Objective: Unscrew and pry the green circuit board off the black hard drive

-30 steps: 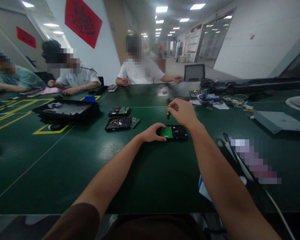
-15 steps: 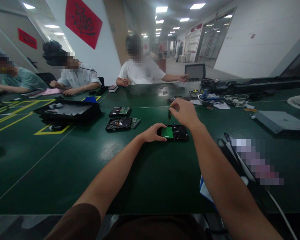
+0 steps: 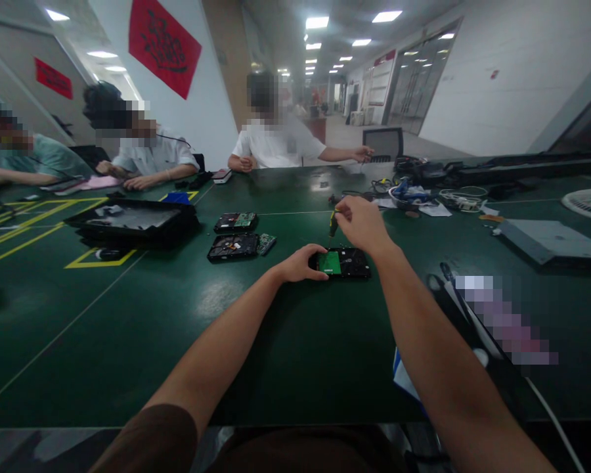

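A black hard drive (image 3: pixel 355 263) with a green circuit board lies flat on the green table. My left hand (image 3: pixel 300 264) grips its left end between thumb and fingers. Above the drive's far edge, my right hand (image 3: pixel 362 222) pinches the handle of a small screwdriver (image 3: pixel 333 226), which stands nearly upright with its tip down near the board. Whether the tip touches a screw is too small to tell. To the left lie another hard drive (image 3: pixel 232 247), a loose circuit board (image 3: pixel 266 244) beside it, and a further hard drive (image 3: pixel 236 221) behind.
Black trays (image 3: pixel 132 223) stand at the left. Cables (image 3: pixel 408 194) lie in a heap at the back right, with a grey metal box (image 3: pixel 554 242) at the right. Several people sit across the table (image 3: pixel 276 355). A white cord (image 3: pixel 554 410) runs by my right forearm.
The screwdriver's handle shows slightly more below my right fingers, and its tilt has shifted a little. My left hand still holds the hard drive in the same place.
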The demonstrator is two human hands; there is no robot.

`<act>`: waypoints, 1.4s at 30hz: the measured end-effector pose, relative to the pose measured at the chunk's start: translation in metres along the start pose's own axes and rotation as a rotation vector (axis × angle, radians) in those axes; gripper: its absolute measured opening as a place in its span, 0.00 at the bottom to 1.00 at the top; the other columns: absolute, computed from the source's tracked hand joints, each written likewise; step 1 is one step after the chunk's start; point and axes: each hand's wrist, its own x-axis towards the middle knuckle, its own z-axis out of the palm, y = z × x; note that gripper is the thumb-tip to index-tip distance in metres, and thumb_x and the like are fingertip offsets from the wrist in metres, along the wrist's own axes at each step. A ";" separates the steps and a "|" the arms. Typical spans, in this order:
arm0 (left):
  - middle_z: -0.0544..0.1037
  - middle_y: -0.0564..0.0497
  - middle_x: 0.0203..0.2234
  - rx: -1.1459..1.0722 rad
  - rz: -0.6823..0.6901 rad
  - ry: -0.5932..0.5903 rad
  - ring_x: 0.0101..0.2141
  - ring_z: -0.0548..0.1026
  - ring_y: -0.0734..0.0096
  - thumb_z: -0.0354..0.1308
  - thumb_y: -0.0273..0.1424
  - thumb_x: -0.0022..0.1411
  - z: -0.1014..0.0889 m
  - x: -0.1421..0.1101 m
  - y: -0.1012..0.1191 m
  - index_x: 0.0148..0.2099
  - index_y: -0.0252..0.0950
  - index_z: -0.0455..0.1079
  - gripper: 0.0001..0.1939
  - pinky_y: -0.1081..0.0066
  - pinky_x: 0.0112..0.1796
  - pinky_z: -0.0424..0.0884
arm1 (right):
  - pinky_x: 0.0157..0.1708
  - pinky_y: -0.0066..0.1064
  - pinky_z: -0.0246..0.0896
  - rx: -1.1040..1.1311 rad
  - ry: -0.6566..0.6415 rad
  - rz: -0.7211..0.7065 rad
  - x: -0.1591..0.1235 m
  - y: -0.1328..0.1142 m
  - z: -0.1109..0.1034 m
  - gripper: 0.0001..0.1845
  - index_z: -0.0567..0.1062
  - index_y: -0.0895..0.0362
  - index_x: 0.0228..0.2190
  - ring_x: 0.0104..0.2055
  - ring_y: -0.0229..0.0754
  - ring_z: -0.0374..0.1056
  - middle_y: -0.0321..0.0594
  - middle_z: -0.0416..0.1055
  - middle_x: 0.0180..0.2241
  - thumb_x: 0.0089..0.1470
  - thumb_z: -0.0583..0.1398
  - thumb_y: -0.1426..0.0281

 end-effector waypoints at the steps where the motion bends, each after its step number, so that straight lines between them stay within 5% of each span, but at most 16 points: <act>1: 0.68 0.45 0.61 -0.001 0.005 0.001 0.60 0.67 0.51 0.73 0.47 0.47 0.000 0.000 0.000 0.64 0.43 0.65 0.43 0.54 0.61 0.64 | 0.44 0.41 0.66 -0.003 0.005 0.010 0.000 0.000 0.000 0.05 0.75 0.54 0.37 0.41 0.49 0.73 0.44 0.78 0.38 0.56 0.62 0.71; 42: 0.67 0.46 0.61 -0.005 -0.015 -0.010 0.61 0.66 0.51 0.73 0.47 0.47 -0.002 -0.001 0.006 0.63 0.43 0.65 0.43 0.53 0.62 0.63 | 0.42 0.41 0.67 -0.019 0.019 0.040 -0.001 0.004 0.002 0.06 0.75 0.54 0.38 0.40 0.49 0.73 0.44 0.78 0.39 0.56 0.63 0.70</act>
